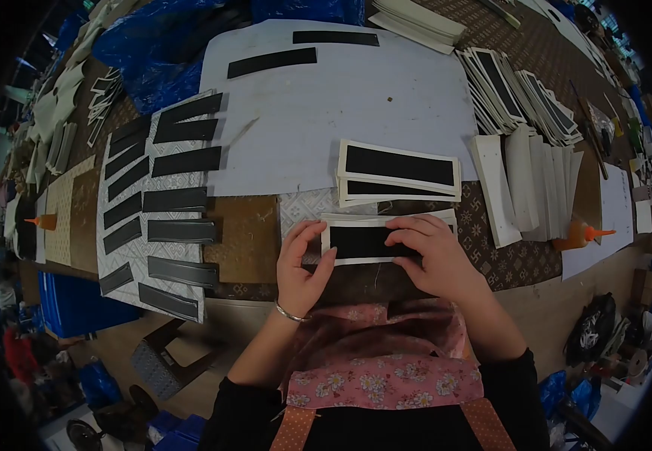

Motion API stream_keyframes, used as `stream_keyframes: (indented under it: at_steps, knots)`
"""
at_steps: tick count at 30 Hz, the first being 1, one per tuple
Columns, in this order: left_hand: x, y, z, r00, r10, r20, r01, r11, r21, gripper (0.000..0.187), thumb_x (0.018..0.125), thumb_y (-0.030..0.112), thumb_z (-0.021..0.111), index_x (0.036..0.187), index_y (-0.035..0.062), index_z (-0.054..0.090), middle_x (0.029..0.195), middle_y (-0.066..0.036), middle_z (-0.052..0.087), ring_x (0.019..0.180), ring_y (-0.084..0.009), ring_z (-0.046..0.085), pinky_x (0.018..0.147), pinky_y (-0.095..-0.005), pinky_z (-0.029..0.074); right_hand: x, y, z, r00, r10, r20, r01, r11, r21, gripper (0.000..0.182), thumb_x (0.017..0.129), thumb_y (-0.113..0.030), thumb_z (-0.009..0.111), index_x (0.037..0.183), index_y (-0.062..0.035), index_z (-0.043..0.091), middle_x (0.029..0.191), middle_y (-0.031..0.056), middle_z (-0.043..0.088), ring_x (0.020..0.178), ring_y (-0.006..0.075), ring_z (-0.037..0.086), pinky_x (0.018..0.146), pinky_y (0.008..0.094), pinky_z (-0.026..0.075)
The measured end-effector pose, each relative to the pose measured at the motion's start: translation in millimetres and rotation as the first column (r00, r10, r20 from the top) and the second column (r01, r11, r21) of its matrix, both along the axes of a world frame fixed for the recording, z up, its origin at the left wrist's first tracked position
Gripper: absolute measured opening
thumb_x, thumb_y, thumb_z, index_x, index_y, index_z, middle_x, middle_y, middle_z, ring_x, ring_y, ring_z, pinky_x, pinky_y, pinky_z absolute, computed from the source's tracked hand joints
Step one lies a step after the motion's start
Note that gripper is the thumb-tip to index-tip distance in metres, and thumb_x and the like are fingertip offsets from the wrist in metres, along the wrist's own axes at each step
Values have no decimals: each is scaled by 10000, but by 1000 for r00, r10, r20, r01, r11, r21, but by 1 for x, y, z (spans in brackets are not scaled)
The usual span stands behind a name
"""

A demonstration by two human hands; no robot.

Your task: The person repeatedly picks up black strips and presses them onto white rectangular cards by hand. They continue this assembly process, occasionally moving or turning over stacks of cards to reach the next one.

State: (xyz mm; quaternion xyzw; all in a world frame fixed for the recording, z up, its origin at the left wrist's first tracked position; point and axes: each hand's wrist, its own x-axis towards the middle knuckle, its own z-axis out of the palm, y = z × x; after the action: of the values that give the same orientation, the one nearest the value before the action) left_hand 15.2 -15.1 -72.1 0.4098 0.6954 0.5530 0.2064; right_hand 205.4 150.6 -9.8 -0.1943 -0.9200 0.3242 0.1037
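Observation:
A black rectangular strip on a white backing piece (357, 242) lies in front of me at the table's near edge. My left hand (303, 263) grips its left end, fingers at the top corner and thumb at the lower one. Over its right end, my right hand (439, 255) curls with fingers on the black face and the thumb near the lower edge. Another white piece shows partly behind it, under the right fingers. Just beyond lies a small stack of white-edged black pieces (399, 165), slightly fanned.
Black strips (173, 199) lie in columns on a patterned board at left. Two more black strips (272, 63) rest on a large white sheet (326, 105). Stacks of white pieces (540, 184) and an orange-tipped bottle (578, 234) stand at right. Blue plastic (149, 56) lies at the back left.

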Motion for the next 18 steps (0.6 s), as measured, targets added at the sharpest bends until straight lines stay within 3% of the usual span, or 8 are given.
stream_keyframes:
  at_steps: [8, 10, 11, 13, 14, 15, 17, 18]
  knots:
    - [1, 1, -2, 998, 15, 54, -14, 1000, -15, 432, 806, 39, 715, 1225, 31, 613, 1274, -128, 574, 1157, -257, 573, 989, -336, 447, 1, 4, 0, 999, 37, 17, -37, 999, -2, 373, 733, -82, 761, 1086, -105, 642, 1296, 53, 610, 1198, 331, 542, 1032, 424, 430]
    - [1, 0, -5, 999, 26, 46, -25, 999, -25, 437, 804, 33, 716, 1228, 30, 610, 1277, -126, 572, 1158, -257, 571, 994, -336, 447, 5, 5, 5, 999, 28, -31, -22, 982, 188, 466, 728, -119, 787, 1163, -95, 622, 1334, 75, 578, 1218, 345, 523, 1039, 425, 422]
    - [1, -1, -6, 999, 21, 50, -20, 1000, -24, 437, 804, 33, 716, 1228, 30, 610, 1277, -126, 572, 1158, -257, 571, 994, -336, 447, 10, 6, 4, 999, 23, -27, -18, 982, 188, 466, 728, -119, 787, 1163, -95, 622, 1334, 75, 578, 1218, 345, 523, 1039, 425, 422]
    - [1, -1, -8, 995, 33, 96, -31, 999, -25, 436, 804, 31, 717, 1227, 26, 610, 1280, -132, 568, 1164, -260, 569, 1003, -337, 443, 27, 13, -4, 952, -249, -178, 275, 952, 136, 550, 733, -143, 804, 1236, -79, 591, 1346, 98, 552, 1224, 349, 498, 1037, 461, 410]
    - [1, -1, -10, 994, 25, 103, -23, 1000, -21, 436, 804, 31, 717, 1227, 26, 610, 1280, -132, 568, 1164, -260, 569, 1003, -337, 443, 38, 15, -10, 909, -352, -223, 377, 923, 82, 541, 755, -139, 804, 1245, -67, 585, 1291, 118, 565, 1178, 311, 530, 1007, 415, 435]
    - [1, -2, -13, 995, 27, 92, -26, 1000, -14, 435, 810, 24, 712, 1232, 25, 606, 1292, -132, 559, 1171, -251, 565, 1006, -333, 442, 44, 14, -16, 907, -360, -217, 385, 919, 87, 541, 755, -139, 804, 1245, -67, 585, 1291, 118, 565, 1178, 311, 530, 1007, 415, 435]
    - [1, -2, -15, 996, 11, 85, -11, 1000, -4, 434, 816, 17, 708, 1237, 24, 603, 1304, -132, 550, 1178, -241, 561, 1010, -329, 440, 57, 11, -30, 805, -564, -185, 506, 815, -281, 509, 776, -107, 787, 1239, -54, 580, 1206, 104, 581, 1090, 251, 565, 937, 357, 467]
    - [1, -3, -14, 993, 14, 114, -13, 1000, -1, 433, 824, 9, 701, 1244, 22, 599, 1320, -132, 538, 1185, -230, 555, 1012, -324, 439, 60, 10, -37, 798, -575, -182, 519, 809, -277, 509, 776, -107, 787, 1239, -54, 580, 1206, 104, 581, 1090, 251, 565, 937, 357, 467]
